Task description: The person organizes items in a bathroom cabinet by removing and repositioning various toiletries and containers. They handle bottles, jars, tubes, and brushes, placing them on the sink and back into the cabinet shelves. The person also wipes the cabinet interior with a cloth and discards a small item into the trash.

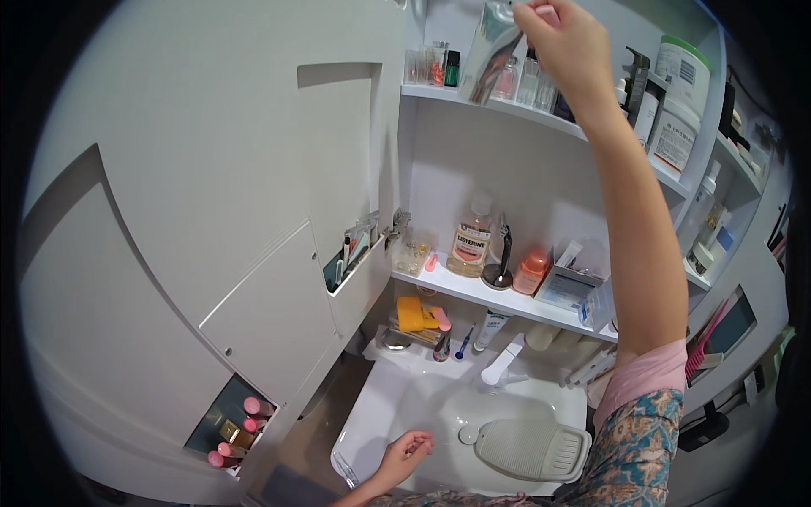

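My right hand is raised to the upper shelf, its fingers closed on the top of a shiny, see-through plastic pouch. Something dark and reddish-brown shows inside the pouch's lower part, and something pink shows at my fingers. The pouch hangs in front of small bottles, among them a pink one and clear ones. Low over the white sink, my left hand is loosely curled with nothing visible in it. A grey-white ribbed washboard lies in the basin to its right.
An open cabinet door with pockets fills the left side. The lower shelf holds a mouthwash bottle, an orange-pink bottle and a box. Behind the basin stand a white faucet and a tube. White tubs stand upper right.
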The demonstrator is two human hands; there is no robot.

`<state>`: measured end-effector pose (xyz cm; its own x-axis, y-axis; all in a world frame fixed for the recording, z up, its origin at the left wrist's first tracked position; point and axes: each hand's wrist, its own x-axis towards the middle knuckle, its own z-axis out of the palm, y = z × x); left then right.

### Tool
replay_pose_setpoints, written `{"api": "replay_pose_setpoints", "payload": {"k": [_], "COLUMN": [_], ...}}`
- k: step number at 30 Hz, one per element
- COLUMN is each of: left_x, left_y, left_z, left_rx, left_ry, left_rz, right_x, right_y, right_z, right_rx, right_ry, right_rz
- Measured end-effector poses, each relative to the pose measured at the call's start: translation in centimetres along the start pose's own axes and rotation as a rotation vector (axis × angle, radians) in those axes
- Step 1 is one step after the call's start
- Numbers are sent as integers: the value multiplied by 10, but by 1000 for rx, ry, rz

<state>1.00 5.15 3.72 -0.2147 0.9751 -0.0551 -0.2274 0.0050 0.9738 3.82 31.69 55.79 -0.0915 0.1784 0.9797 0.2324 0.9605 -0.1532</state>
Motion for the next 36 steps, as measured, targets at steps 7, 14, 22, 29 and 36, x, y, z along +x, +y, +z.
{"api": "replay_pose_setpoints", "payload": {"k": [7,14,22,29,36], "left_x": [1,1,-1,0,-4], "left_y": [2,-1,-9,-2,5], "left_z": [-2,-10,-10,-5,3], "left_rx": [-14,-28,-87,-45,18], "left_ry": [-34,5,11,-41,-28], "left_rz": [-16,-17,-9,31,28], "right_x": [46,36,23,6,-5], "right_y": [42,42,47,51,41], "right_z": [49,74,72,78,55], "right_rx": [-289,-467,-427,-495,-214], "right_ry": [124,-98,-278,-293,-290], "right_rz": [-28,115,171,163,150]}}
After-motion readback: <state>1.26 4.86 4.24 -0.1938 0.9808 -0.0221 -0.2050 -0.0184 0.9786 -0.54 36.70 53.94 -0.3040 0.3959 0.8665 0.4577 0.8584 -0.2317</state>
